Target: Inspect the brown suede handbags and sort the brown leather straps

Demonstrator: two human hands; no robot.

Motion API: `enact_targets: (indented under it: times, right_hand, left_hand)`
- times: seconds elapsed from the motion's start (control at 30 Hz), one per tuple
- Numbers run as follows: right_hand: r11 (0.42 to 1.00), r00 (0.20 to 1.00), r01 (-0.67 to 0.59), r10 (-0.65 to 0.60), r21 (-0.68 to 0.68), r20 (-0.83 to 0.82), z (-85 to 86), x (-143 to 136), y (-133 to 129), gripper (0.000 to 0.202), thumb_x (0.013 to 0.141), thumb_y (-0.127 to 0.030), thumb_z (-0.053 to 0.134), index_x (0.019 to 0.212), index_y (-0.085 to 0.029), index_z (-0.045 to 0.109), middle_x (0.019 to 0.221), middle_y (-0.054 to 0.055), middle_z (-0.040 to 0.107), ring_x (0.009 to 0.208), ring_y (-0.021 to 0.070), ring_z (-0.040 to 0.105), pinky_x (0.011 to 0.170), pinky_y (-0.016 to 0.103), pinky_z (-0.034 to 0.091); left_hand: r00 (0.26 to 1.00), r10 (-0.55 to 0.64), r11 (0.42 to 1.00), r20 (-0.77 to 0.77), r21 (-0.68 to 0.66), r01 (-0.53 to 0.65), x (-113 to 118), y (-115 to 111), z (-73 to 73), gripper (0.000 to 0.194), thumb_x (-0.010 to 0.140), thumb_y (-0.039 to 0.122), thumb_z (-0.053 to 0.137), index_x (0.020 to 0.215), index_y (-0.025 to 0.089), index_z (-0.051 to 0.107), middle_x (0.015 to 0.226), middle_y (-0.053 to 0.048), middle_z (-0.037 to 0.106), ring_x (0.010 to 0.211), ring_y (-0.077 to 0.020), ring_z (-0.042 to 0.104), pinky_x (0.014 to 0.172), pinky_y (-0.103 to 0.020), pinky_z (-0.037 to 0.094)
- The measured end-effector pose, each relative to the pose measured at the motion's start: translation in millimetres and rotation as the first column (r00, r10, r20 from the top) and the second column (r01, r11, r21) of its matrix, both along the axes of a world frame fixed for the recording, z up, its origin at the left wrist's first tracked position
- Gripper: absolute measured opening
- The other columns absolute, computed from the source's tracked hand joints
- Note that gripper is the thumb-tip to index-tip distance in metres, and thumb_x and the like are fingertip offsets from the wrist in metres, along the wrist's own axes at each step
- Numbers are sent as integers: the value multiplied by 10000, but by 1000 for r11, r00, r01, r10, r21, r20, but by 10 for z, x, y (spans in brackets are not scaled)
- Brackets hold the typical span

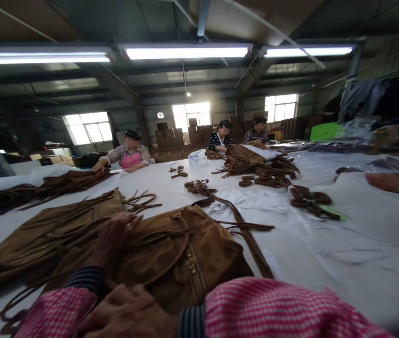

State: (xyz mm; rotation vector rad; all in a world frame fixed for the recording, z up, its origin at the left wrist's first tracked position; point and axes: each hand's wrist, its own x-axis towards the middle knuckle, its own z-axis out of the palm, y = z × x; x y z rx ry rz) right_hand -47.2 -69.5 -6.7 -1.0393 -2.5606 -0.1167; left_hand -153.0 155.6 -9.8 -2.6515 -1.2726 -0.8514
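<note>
Our left hand [116,237], fingers [132,219] loosely open, presumably steadied the bag [216,246]; whether our right hand [129,312] gripped, we couldn't tell.

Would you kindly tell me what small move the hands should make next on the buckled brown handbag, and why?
I would probably slide the right hand toward the right end of the brown handbag and smooth it: the material there looks rumpled, while the left hand is by its left side, seemingly well placed to steady it.
</note>
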Motion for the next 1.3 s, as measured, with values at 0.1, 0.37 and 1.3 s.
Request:
enact_targets:
  times: [0.1,0.37,1.3]
  right_hand:
    - [984,988,148,-143,95,-54,19,705,-381,366,1002,-491,527,1197,-217,669,1487,80,559,1350,308,450,993,460,466]
    - [891,904,424,-427,160,-16,-972,1412,-904,622,1030,-409,487,1594,-216,310,1510,130,545,1321,341,507,1064,483,410]
    - [886,624,79,-401,-457,-670,-364,2125,-11,297,945,-349,577,1130,-179,735,1101,86,724,1030,232,653,953,368,507]
  left_hand:
    - [978,-209,976,-21,61,210,401,-364,41,337,1021,438,448,931,229,697,1040,-85,727,1045,-271,655,935,-407,493]
    - [681,-730,681,-59,14,732,1174,-1560,137,173,1032,262,512,1021,212,677,1131,-66,728,1012,-203,656,896,-337,538]
    - [646,-616,666,451,-140,733,1127,-1455,-77,189,1013,231,471,843,230,555,894,-37,657,855,-188,638,787,-324,502]
